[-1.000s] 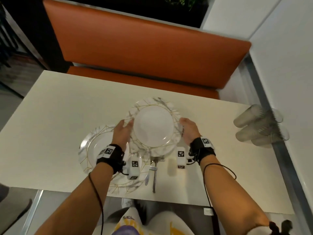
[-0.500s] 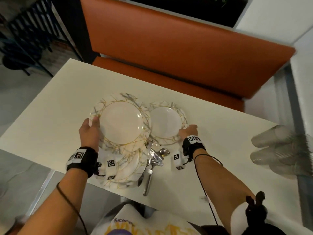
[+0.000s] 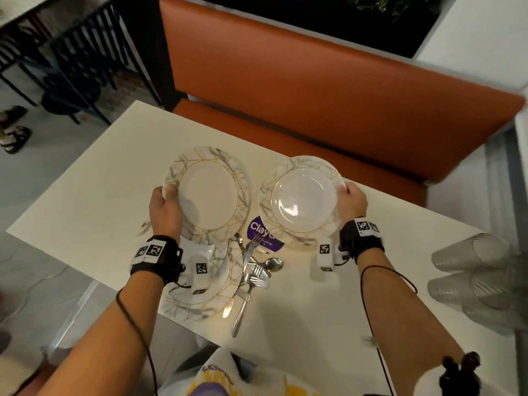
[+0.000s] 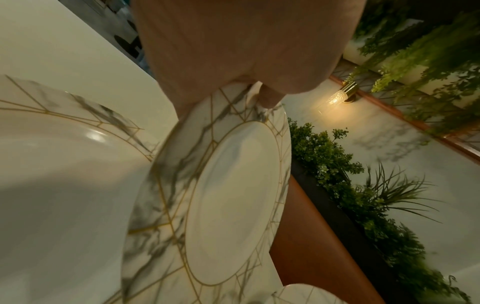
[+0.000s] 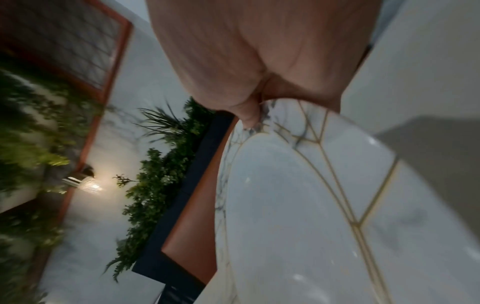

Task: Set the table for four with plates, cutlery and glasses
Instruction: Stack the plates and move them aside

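Nearest us, more plates (image 3: 200, 295) and the cutlery (image 3: 251, 274) are sitting by the table's (image 3: 85, 212) near edge. Our left hand (image 3: 165, 208) is gripping one marbled plate (image 3: 207, 192) by its left rim while our right hand (image 3: 353, 200) is gripping another plate (image 3: 300, 200) by its right rim, both above mid-table. Beyond them, bare table is stretching to the far edge by the orange bench (image 3: 314, 90).

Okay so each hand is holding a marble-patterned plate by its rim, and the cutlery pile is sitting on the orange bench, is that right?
Not quite. The cutlery pile lies on the white table, not the bench, as the head view shows. The rest holds: left hand and right hand each grip a plate rim.
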Demonstrator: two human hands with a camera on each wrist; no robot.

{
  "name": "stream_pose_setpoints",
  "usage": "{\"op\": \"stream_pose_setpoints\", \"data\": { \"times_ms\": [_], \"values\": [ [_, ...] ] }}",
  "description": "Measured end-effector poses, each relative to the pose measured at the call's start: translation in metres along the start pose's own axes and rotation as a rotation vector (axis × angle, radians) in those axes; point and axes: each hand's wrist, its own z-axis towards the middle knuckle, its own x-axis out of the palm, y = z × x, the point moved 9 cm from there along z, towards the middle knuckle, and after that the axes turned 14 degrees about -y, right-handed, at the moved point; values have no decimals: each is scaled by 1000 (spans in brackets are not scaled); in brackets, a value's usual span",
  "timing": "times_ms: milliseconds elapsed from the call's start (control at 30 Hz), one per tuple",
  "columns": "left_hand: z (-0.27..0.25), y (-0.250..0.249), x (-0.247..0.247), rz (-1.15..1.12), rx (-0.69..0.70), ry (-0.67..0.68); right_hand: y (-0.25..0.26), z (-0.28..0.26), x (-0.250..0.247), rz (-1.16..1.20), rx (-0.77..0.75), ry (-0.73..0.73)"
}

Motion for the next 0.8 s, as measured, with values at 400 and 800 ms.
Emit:
{"op": "stream_pose_setpoints", "data": {
  "times_ms": [400, 800],
  "values": [
    [-22, 46, 33, -76, -395, 114, 10, -40, 38, 222, 103, 114],
    [-17, 61, -7, -179, -569, 94, 43, -144, 128, 126, 117, 314]
  ]
}}
